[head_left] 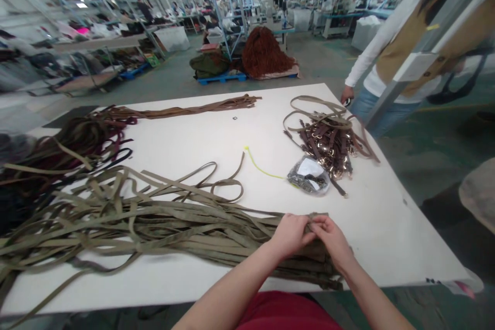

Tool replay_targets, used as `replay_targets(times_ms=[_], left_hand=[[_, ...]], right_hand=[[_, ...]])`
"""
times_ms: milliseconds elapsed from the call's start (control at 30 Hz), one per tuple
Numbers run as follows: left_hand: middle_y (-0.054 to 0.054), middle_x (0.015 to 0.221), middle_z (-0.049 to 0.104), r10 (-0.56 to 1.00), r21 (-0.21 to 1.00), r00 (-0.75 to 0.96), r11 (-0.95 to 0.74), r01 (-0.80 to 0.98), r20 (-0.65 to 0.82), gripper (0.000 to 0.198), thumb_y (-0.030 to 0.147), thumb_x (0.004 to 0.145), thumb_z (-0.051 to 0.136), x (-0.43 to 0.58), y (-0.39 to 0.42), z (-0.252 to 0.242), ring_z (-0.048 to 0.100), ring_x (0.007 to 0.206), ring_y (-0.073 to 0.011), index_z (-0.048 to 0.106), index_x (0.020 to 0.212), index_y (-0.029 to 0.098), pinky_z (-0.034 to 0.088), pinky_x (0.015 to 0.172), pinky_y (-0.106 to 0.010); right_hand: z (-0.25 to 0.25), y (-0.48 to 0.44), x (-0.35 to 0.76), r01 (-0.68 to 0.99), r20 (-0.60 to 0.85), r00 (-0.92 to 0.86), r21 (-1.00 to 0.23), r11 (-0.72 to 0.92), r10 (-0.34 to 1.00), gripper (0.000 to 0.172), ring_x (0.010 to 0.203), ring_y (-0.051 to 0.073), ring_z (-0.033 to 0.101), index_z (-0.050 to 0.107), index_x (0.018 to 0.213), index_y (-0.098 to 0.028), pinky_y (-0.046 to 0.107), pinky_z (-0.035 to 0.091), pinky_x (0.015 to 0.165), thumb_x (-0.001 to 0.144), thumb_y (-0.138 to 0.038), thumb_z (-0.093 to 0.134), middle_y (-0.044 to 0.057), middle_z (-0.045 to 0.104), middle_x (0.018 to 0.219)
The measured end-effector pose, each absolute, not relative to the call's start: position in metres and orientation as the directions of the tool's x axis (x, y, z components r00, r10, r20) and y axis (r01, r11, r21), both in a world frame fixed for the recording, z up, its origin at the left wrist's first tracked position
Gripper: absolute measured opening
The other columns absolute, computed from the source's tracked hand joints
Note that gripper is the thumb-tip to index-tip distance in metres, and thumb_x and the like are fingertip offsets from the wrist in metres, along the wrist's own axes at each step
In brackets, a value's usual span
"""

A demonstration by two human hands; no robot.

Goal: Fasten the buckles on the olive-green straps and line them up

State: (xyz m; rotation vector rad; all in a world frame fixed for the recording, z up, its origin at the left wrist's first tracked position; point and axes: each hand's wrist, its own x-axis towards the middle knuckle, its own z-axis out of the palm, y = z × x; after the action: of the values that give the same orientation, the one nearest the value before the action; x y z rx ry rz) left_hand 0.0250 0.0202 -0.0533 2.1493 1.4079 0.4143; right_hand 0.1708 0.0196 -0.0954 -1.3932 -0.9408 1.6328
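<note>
Long olive-green fabric straps (185,227) lie in a thick bundle across the near side of the white table (266,124). Over the bundle's right end, my left hand (292,234) and my right hand (332,240) meet with fingers pinched together. Both are closed on the end of an olive strap (319,215); the exact grip is partly hidden by the fingers. The other strap ends lie beneath and in front of my hands, near the table's front edge.
Beyond my hands lie a clear plastic bag of small dark parts (308,175) and a heap of brown straps with metal clasps (328,142). Brown strips (193,108) stretch along the back. Dark straps (77,149) pile up at left. A person (402,46) stands beside a metal post.
</note>
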Motion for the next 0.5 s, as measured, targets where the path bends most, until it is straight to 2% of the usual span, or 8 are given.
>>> replay_targets(times_ms=[100, 233, 333, 433, 500], left_hand=[[-0.008, 0.082, 0.059, 0.905, 0.470, 0.419, -0.341, 0.814, -0.069, 0.024, 0.034, 0.078, 0.043, 0.023, 0.024, -0.068, 0.055, 0.076, -0.0212, 0.056, 0.090, 0.018, 0.036, 0.067, -0.032], [-0.009, 0.082, 0.060, 0.916, 0.429, 0.371, -0.278, 0.860, -0.151, 0.029, 0.039, 0.080, 0.040, -0.001, 0.034, -0.089, 0.057, 0.073, -0.0202, 0.057, 0.093, 0.019, 0.036, 0.061, -0.030], [-0.010, 0.074, 0.059, 0.917, 0.379, 0.314, -0.208, 0.902, -0.245, 0.027, 0.039, 0.078, 0.044, -0.051, 0.038, -0.099, 0.057, 0.070, -0.0212, 0.059, 0.082, 0.017, 0.039, 0.062, -0.031], [-0.011, 0.075, 0.057, 0.918, 0.331, 0.254, -0.148, 0.932, -0.304, 0.028, 0.038, 0.079, 0.043, -0.118, 0.038, -0.100, 0.055, 0.074, -0.0224, 0.059, 0.081, 0.015, 0.040, 0.069, -0.035], [-0.011, 0.083, 0.056, 0.928, 0.298, 0.206, -0.111, 0.948, -0.309, 0.030, 0.038, 0.081, 0.039, -0.160, 0.039, -0.098, 0.054, 0.082, -0.0214, 0.058, 0.087, 0.016, 0.040, 0.075, -0.035]], right_hand=[[-0.114, 0.024, 0.168, -0.056, -0.408, 0.041, -0.912, -0.406, 0.912, 0.031, 0.066, 0.016, 0.053, 0.052, 0.083, -0.020, 0.029, 0.040, 0.065, 0.060, -0.036, 0.064, 0.000, 0.058, 0.069], [-0.139, 0.035, 0.179, 0.022, -0.396, 0.224, -0.911, -0.411, 0.890, 0.031, 0.065, 0.016, 0.053, 0.051, 0.087, -0.019, 0.030, 0.042, 0.065, 0.062, -0.037, 0.058, 0.001, 0.058, 0.070], [-0.158, 0.047, 0.200, 0.289, -0.313, 0.322, -0.866, -0.408, 0.893, 0.030, 0.066, 0.017, 0.054, 0.053, 0.086, -0.017, 0.030, 0.042, 0.066, 0.065, -0.038, 0.053, 0.002, 0.059, 0.072], [-0.174, 0.054, 0.214, 0.543, -0.248, 0.228, -0.771, -0.334, 0.942, 0.027, 0.070, 0.018, 0.054, 0.055, 0.085, -0.017, 0.031, 0.042, 0.067, 0.069, -0.036, 0.047, 0.004, 0.060, 0.075], [-0.179, 0.057, 0.216, 0.681, -0.208, 0.171, -0.682, -0.268, 0.963, 0.027, 0.070, 0.018, 0.054, 0.056, 0.088, -0.016, 0.031, 0.042, 0.067, 0.072, -0.033, 0.042, 0.005, 0.060, 0.077]])
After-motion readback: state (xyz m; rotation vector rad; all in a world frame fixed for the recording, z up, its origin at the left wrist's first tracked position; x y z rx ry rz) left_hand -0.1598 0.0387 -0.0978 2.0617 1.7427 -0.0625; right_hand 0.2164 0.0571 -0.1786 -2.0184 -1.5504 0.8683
